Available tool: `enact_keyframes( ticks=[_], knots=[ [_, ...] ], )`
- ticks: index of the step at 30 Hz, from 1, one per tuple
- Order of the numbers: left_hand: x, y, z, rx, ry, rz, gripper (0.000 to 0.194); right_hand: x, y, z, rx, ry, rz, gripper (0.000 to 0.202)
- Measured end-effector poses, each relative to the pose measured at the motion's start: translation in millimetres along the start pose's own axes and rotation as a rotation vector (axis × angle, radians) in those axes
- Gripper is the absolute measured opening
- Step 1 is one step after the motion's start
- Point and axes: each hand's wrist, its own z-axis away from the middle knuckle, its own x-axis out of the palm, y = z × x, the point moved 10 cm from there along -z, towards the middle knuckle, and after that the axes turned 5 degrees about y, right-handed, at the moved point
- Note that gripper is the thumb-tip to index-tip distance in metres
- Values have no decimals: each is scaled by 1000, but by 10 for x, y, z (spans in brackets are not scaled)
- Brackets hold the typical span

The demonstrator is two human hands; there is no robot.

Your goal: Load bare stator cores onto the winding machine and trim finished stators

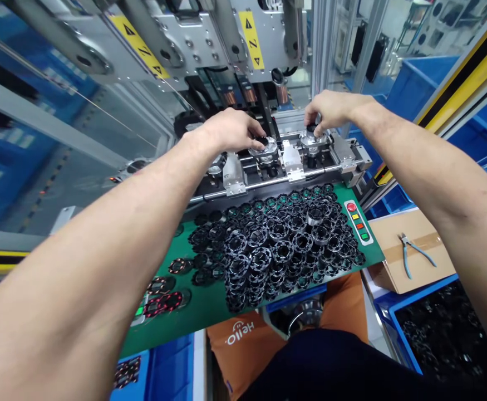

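Note:
My left hand reaches over a round metal fixture in the winding machine. Its thumb and fingers are closed on a black stator core seated there. To the right, my right hand grips another black stator core at a second metal fixture; the fingers partly cover it. A third fixture shows at the left, partly hidden by my left forearm. In front of the machine, many black stator cores stand stacked on the green table.
Copper-wound stators lie at the table's left. A button panel sits at its right edge. Cutting pliers rest on a cardboard box, above a blue bin of dark parts. Machine heads hang overhead.

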Motion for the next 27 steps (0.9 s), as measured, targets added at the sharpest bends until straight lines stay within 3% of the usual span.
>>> enact_keyframes(
  ticks=[2, 5, 7, 9, 12, 15, 18, 20, 22, 24, 27],
  knots=[
    [77, 86, 107, -3, -23, -105, 64, 3, -28, 11, 8, 4, 2, 47],
    [201, 285, 424, 21, 57, -157, 78, 92, -181, 203, 46, 56, 3, 44],
    [304, 430, 648, 72, 137, -109, 80, 219, -324, 445, 95, 121, 5, 53],
    [388, 511, 779, 96, 207, -50, 78, 345, -467, 696, 116, 212, 13, 75],
    [417, 524, 763, 93, 254, 9, 77, 556, -528, 885, 137, 192, 25, 86],
    [286, 485, 746, 102, 195, 106, 81, 587, -476, 869, 161, 66, 46, 93],
    [-161, 397, 1173, 104, 312, 192, 85, 301, -642, 949, 151, 45, 67, 92],
    [-476, 315, 1785, 87, 482, 192, 81, -93, -1047, 1168, 74, 210, 35, 81],
    [-575, 179, 2514, -5, 591, 173, 70, -463, -1628, 1525, -1, 393, -38, 68],
    [-450, -1, 3211, -149, 647, 152, 59, -646, -2326, 1870, -71, 491, -99, 56],
    [44, -210, 3938, -319, 632, 153, 41, -377, -3457, 2055, -195, 378, -101, 39]
  ],
)
